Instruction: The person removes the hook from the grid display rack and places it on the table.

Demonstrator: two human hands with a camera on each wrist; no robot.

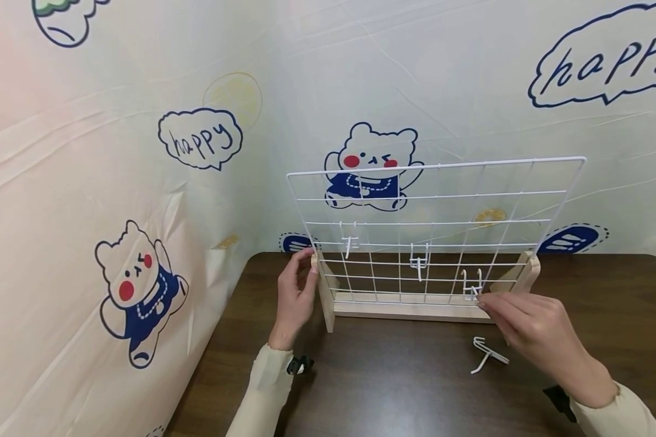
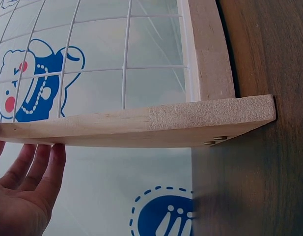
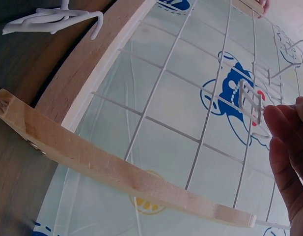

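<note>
My right hand (image 1: 541, 334) pinches a white wire display hook (image 1: 472, 285) by its prong end, at the lower right of a white wire grid (image 1: 440, 167). In the right wrist view the fingertips meet the hook (image 3: 251, 102); whether it is latched on a wire I cannot tell. The grid stands in a pale wooden base with two side pieces. My left hand (image 1: 296, 291) holds the left wooden side piece (image 1: 326, 303) near its top; in the left wrist view its fingers (image 2: 52, 169) touch the outer face. Two similar hooks (image 1: 419, 262) hang on the grid, further left.
One more white hook (image 1: 489, 354) lies loose on the dark wooden table (image 1: 382, 376), in front of the base's right end. A printed cloth (image 1: 284, 121) with cartoon bears hangs behind and to the left. The right wooden side piece (image 1: 529, 276) stands near my right hand.
</note>
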